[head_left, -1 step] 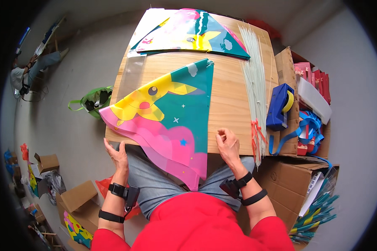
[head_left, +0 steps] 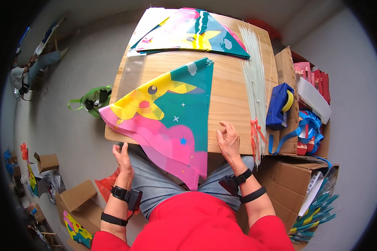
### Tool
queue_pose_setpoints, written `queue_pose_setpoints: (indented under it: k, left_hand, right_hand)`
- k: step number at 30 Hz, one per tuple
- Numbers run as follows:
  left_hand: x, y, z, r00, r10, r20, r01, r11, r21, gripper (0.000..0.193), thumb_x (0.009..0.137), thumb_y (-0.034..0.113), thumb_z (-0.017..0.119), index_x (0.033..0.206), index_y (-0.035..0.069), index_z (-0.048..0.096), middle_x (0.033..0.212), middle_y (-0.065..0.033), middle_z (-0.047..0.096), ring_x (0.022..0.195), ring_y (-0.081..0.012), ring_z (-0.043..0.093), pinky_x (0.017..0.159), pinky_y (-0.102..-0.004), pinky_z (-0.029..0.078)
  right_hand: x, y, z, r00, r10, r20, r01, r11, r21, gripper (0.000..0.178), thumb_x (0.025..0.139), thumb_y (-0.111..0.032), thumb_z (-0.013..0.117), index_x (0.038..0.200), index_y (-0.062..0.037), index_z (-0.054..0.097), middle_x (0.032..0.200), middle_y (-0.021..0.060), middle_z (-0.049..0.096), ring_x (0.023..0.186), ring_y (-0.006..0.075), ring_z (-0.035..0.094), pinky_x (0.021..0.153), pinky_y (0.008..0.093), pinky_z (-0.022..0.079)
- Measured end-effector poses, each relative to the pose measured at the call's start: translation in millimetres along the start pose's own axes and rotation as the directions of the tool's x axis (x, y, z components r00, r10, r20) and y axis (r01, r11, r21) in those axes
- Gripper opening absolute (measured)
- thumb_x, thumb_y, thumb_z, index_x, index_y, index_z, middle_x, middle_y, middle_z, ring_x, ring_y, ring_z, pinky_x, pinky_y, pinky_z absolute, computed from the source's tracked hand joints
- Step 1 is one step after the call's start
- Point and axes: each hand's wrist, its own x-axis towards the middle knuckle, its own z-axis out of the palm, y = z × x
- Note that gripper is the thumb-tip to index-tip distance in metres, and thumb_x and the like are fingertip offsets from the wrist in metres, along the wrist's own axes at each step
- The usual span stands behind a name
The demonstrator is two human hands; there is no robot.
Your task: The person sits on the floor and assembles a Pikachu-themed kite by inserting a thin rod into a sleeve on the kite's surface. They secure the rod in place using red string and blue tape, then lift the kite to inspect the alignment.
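Note:
A triangular plastic kite sail (head_left: 176, 100), printed in yellow, teal and pink, lies folded on the wooden table (head_left: 228, 104). Its pink lower tip hangs over the near edge above my lap. Below the table's near left corner is my left hand (head_left: 122, 159), thumb and fingers apart, holding nothing and not touching the sail. My right hand (head_left: 229, 142) is at the near edge, just right of the sail, with loosely bent, parted fingers and nothing visible in them. At the far side a stack of similar sails (head_left: 197, 39) lies on the table.
Thin white rods (head_left: 253, 75), tied with red string, lie along the table's right side. Beside them stands a blue tape dispenser (head_left: 279, 106). Boxes (head_left: 276, 184) crowd the right; a green bag (head_left: 94, 100) sits left on the floor. A person (head_left: 23, 79) sits at the far left.
My left hand has moved right and toward me, away from the table corner. The fingers of my right hand have loosened and spread slightly. The sail looks unmoved.

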Motion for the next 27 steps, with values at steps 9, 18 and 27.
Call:
queue_pose_setpoints:
  k: [9, 18, 27]
  left_hand:
    - [-88, 51, 101, 0.883, -0.367, 0.291, 0.401, 0.914, -0.062, 0.044, 0.085, 0.022, 0.083, 0.117, 0.001, 0.061, 0.107, -0.0089, 0.068, 0.096, -0.0184, 0.066, 0.087, -0.0343, 0.053]
    - [75, 101, 79, 0.846, 0.083, 0.526, -0.347, 0.836, 0.425, 0.061, 0.080, 0.004, 0.078, 0.134, 0.002, 0.050, 0.117, -0.0137, 0.066, 0.102, -0.0217, 0.065, 0.089, -0.0340, 0.055]
    - [74, 154, 168, 0.399, 0.650, 0.647, -0.865, 0.032, 0.501, 0.072, 0.086, 0.007, 0.070, 0.151, 0.012, 0.040, 0.149, -0.0096, 0.049, 0.136, -0.0328, 0.045, 0.115, -0.0463, 0.032]
  right_hand:
    - [15, 8, 27, 0.804, -0.519, 0.291, 0.594, 0.701, -0.395, 0.040, 0.091, -0.035, 0.068, 0.122, -0.0109, 0.065, 0.133, 0.0095, 0.060, 0.122, 0.0292, 0.054, 0.108, 0.0512, 0.034]
    - [32, -11, 7, 0.930, -0.351, -0.110, 0.308, 0.906, -0.291, 0.036, 0.085, -0.024, 0.074, 0.116, -0.0086, 0.066, 0.120, 0.0118, 0.064, 0.106, 0.0308, 0.059, 0.091, 0.0425, 0.045]
    - [26, 27, 3, 0.985, -0.044, -0.169, -0.069, 0.793, -0.605, 0.034, 0.083, -0.027, 0.075, 0.109, -0.0079, 0.066, 0.113, 0.0111, 0.064, 0.109, 0.0292, 0.058, 0.091, 0.0456, 0.043]
